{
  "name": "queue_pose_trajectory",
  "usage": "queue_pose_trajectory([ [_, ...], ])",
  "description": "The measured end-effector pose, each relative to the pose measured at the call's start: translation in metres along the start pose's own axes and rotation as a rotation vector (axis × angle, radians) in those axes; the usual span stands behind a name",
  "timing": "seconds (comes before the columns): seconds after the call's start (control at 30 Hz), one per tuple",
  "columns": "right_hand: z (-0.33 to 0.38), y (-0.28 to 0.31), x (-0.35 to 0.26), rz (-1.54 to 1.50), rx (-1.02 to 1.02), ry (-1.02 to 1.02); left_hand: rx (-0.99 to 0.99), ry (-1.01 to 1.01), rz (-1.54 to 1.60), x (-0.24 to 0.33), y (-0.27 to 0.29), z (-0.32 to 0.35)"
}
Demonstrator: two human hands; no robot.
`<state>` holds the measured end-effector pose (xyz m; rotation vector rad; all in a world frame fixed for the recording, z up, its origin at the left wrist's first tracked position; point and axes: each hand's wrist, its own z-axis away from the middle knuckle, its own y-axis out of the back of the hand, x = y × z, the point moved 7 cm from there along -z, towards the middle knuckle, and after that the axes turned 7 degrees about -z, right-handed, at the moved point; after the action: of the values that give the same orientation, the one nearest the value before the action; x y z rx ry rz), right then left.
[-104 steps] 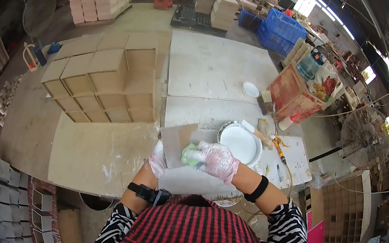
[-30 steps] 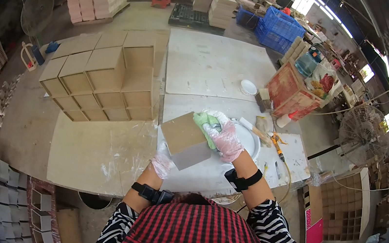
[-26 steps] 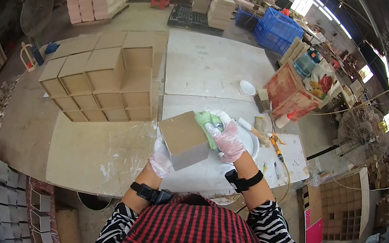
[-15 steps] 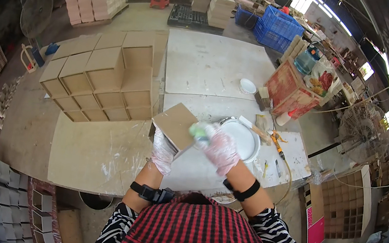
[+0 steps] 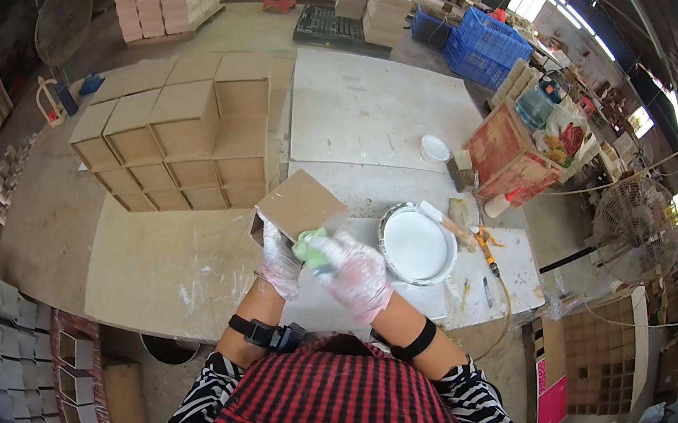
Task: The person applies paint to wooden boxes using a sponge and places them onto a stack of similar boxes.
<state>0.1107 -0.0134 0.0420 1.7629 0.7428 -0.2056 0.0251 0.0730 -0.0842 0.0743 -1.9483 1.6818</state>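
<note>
My left hand (image 5: pixel 279 265), in a thin white-smeared glove, grips a brown cardboard box (image 5: pixel 302 205) from its near left side, tilted over the table. A light green cloth (image 5: pixel 313 249) is bunched in my gloved right hand (image 5: pixel 357 282), against the box's near right edge. The fingers of that hand are slightly blurred. Just right of it stands a round tub of white liquid (image 5: pixel 416 247), with a flat brush (image 5: pixel 447 226) lying over its far right rim.
Stacked brown boxes (image 5: pixel 178 135) stand left on the table. Right of the tub lie an orange-handled tool (image 5: pixel 486 250) with a hose and a small knife (image 5: pixel 487 293). A white bowl (image 5: pixel 434 149) sits farther back, near a red-stained wooden crate (image 5: pixel 522 154).
My right hand has moved left and nearer to me with the green cloth, along the box's edge. The box has shifted slightly left, and the tub shows more fully.
</note>
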Motion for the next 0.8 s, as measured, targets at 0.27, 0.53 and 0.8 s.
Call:
queue_pose_trajectory([
  [0.27, 0.004, -0.011, -0.003, 0.009, 0.003, 0.075, -0.005, -0.022, 0.070, 0.004, -0.003, -0.003],
  [0.53, -0.010, 0.014, 0.043, -0.285, 0.106, -0.093, 0.197, 0.040, 0.012, 0.014, -0.033, 0.012],
  [0.8, -0.015, 0.020, 0.096, -0.319, 0.196, -0.339, 0.185, 0.072, -0.031, 0.012, -0.021, 0.010],
])
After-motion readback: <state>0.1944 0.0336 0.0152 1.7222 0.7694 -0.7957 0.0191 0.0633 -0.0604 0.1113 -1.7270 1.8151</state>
